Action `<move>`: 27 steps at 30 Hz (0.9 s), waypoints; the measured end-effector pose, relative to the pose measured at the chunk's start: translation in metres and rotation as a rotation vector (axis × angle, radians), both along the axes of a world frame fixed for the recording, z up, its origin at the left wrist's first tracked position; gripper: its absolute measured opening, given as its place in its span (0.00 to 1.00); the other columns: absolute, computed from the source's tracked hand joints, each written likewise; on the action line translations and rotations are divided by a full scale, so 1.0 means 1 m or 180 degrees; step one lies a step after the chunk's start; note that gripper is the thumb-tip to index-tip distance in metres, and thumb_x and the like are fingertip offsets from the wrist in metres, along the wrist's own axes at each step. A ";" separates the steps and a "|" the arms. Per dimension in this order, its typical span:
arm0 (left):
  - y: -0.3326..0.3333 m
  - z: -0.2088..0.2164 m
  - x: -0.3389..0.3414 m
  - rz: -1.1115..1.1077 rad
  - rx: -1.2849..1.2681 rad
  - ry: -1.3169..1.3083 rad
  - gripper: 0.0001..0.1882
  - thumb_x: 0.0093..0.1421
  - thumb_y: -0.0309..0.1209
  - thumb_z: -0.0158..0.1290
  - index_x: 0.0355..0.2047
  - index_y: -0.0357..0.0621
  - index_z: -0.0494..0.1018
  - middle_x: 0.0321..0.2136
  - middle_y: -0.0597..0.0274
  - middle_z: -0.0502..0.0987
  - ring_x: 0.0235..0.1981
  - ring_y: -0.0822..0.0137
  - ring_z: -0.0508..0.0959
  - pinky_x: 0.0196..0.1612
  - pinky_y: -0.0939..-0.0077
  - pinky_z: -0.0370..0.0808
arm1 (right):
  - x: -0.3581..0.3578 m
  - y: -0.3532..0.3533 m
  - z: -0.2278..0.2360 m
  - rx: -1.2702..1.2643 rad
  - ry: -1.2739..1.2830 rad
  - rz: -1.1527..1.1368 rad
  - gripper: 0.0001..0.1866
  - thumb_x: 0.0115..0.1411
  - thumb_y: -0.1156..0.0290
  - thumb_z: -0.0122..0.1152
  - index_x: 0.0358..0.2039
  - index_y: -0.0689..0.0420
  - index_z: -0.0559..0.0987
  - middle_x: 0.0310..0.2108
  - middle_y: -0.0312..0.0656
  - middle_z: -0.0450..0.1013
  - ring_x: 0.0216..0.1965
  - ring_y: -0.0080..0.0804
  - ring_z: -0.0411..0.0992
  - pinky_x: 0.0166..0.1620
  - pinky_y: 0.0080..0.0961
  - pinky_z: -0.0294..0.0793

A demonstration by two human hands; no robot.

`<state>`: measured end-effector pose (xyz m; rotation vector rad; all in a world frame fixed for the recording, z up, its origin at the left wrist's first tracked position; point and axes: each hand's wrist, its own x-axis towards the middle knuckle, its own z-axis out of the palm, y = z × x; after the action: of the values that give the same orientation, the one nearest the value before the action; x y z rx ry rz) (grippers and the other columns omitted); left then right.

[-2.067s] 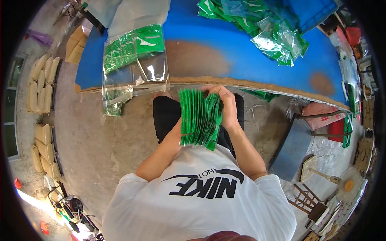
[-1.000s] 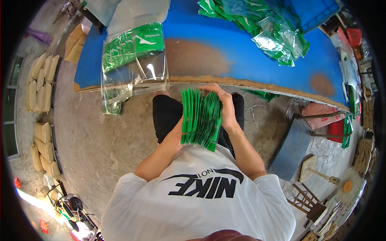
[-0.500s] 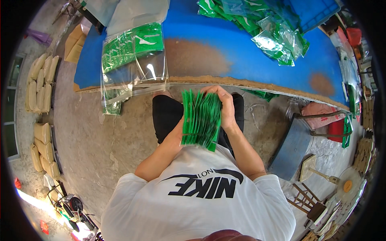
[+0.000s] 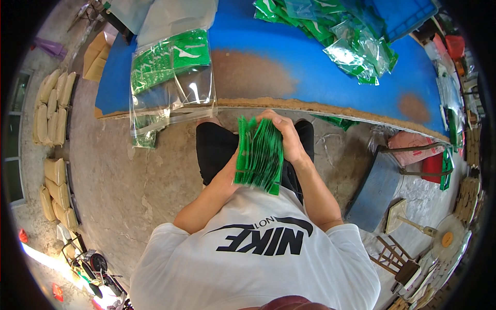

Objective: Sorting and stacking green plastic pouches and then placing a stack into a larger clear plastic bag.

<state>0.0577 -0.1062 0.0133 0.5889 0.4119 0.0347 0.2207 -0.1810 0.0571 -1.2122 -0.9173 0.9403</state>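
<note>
In front of my lap I hold a thick stack of thin green plastic packets [image 4: 262, 155], standing on edge and fanned out. My right hand [image 4: 287, 135] is closed round its far right side, with the fingers over the top edges. Along the lower left side, my left hand [image 4: 230, 168] grips the same stack; most of its fingers are hidden behind the packets. Beyond the hands, a large clear bag [image 4: 194, 93] of green packets [image 4: 155, 64] lies on the blue table [image 4: 243, 31] and hangs over its front edge.
A loose heap of green packets [image 4: 320, 28] lies at the table's far right, beside a blue crate [image 4: 408, 18]. A grey-blue stool or chair [image 4: 373, 191] stands on the floor to my right, near a fan [image 4: 447, 237]. Filled sacks [image 4: 51, 108] are stacked at the left.
The packets in the stack have shifted against each other, with the left ones bunched closer together. My right hand has moved slightly on the stack's far edge.
</note>
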 end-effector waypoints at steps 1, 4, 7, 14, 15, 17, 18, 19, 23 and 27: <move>0.002 0.006 0.003 0.0053 -0.0170 0.0152 0.26 0.69 0.54 0.46 0.52 0.45 0.72 0.38 0.66 0.79 0.37 0.72 0.81 0.38 0.76 0.83 | -0.001 -0.001 -0.002 -0.0089 0.0138 -0.0033 0.28 0.68 0.51 0.40 0.45 0.65 0.77 0.41 0.42 0.73 0.43 0.28 0.70 0.51 0.27 0.66; 0.007 0.016 0.013 0.0069 -0.0627 0.0313 0.32 0.66 0.63 0.42 0.50 0.47 0.73 0.37 0.66 0.79 0.37 0.72 0.81 0.37 0.75 0.83 | -0.007 0.003 -0.005 0.0103 0.0272 -0.0223 0.28 0.67 0.50 0.41 0.40 0.65 0.77 0.43 0.44 0.75 0.45 0.30 0.71 0.54 0.28 0.66; 0.003 0.012 0.019 0.0102 -0.1110 0.0242 0.38 0.61 0.70 0.39 0.49 0.49 0.73 0.36 0.66 0.79 0.36 0.72 0.81 0.36 0.75 0.83 | -0.010 0.001 0.001 0.0306 0.0496 -0.0169 0.28 0.67 0.49 0.41 0.39 0.65 0.76 0.44 0.45 0.75 0.46 0.31 0.71 0.54 0.29 0.66; 0.003 0.023 0.013 0.0012 -0.1439 0.0090 0.38 0.59 0.71 0.42 0.50 0.53 0.74 0.38 0.69 0.80 0.37 0.73 0.81 0.38 0.72 0.82 | -0.016 0.001 -0.002 0.0069 0.0971 -0.0423 0.34 0.62 0.38 0.49 0.44 0.62 0.74 0.40 0.44 0.73 0.42 0.29 0.71 0.49 0.27 0.70; -0.001 0.024 0.013 0.0009 -0.1783 0.0099 0.37 0.60 0.70 0.43 0.50 0.53 0.74 0.39 0.69 0.80 0.37 0.73 0.82 0.39 0.72 0.82 | -0.014 -0.001 -0.006 0.0111 0.0924 -0.0361 0.37 0.60 0.36 0.52 0.50 0.61 0.72 0.39 0.42 0.72 0.42 0.28 0.71 0.48 0.25 0.70; -0.003 0.016 0.012 0.0167 -0.1875 -0.0162 0.35 0.62 0.67 0.44 0.51 0.52 0.74 0.39 0.67 0.80 0.38 0.71 0.82 0.40 0.70 0.82 | -0.013 -0.003 -0.005 0.0228 0.0466 -0.0319 0.47 0.60 0.28 0.45 0.59 0.62 0.68 0.43 0.42 0.71 0.44 0.29 0.71 0.49 0.26 0.70; 0.000 0.006 0.008 0.0246 -0.2035 -0.0314 0.34 0.64 0.66 0.43 0.53 0.51 0.73 0.40 0.66 0.80 0.38 0.68 0.82 0.42 0.69 0.81 | -0.017 -0.002 0.002 0.0344 0.0308 -0.0379 0.52 0.59 0.24 0.41 0.63 0.62 0.66 0.46 0.43 0.71 0.46 0.31 0.71 0.51 0.28 0.70; 0.002 0.018 0.010 0.0261 -0.2004 -0.0303 0.34 0.64 0.66 0.43 0.53 0.51 0.73 0.40 0.66 0.80 0.38 0.68 0.82 0.42 0.69 0.81 | -0.015 -0.002 -0.001 0.0275 0.0380 -0.0826 0.56 0.57 0.20 0.37 0.65 0.62 0.64 0.49 0.44 0.71 0.48 0.34 0.71 0.53 0.29 0.70; 0.020 0.036 0.014 0.1398 0.0935 0.0223 0.33 0.66 0.60 0.48 0.55 0.43 0.70 0.45 0.63 0.78 0.45 0.69 0.78 0.50 0.71 0.76 | -0.029 -0.014 0.010 0.0234 0.1092 -0.0777 0.53 0.56 0.28 0.54 0.67 0.61 0.61 0.55 0.47 0.70 0.55 0.35 0.70 0.59 0.31 0.68; 0.026 0.036 0.012 0.1532 0.2616 0.0207 0.28 0.71 0.49 0.47 0.57 0.37 0.64 0.51 0.58 0.73 0.52 0.70 0.71 0.57 0.72 0.69 | -0.041 -0.002 0.047 -0.0662 0.0069 -0.0951 0.38 0.53 0.64 0.74 0.61 0.64 0.68 0.50 0.46 0.75 0.51 0.31 0.73 0.56 0.29 0.71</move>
<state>0.0700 -0.0803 0.0490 1.2884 0.5961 0.6722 0.1792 -0.1825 0.1045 -1.4665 -0.6093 0.8191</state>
